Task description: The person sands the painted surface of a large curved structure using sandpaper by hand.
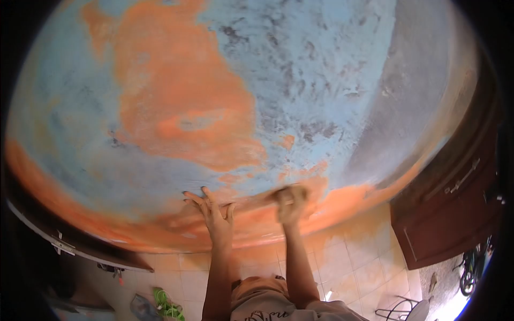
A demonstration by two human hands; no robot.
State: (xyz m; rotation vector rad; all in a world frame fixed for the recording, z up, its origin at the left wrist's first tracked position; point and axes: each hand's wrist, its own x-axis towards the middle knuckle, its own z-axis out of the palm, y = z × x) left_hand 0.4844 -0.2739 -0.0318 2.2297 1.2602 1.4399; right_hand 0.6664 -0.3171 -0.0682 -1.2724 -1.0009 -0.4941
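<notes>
A large curved surface (pixel 182 91) in patches of orange, light blue and grey fills most of the view. My left hand (pixel 214 216) rests against its lower orange band, fingers spread, holding nothing. To the right, my right hand (pixel 292 206) is raised against the same band, blurred by motion. Its fingers are closed round a brownish object (pixel 281 192), too smeared to identify, which touches the surface. Dark scuffed marks show on the blue part above my right hand.
Below is a tiled floor (pixel 342 262) with orange stains. A dark red door (pixel 439 219) stands at the right, with a motorcycle (pixel 469 275) beyond it. A green coiled item (pixel 166 304) lies at the lower left. A black metal frame (pixel 396 310) is at the lower right.
</notes>
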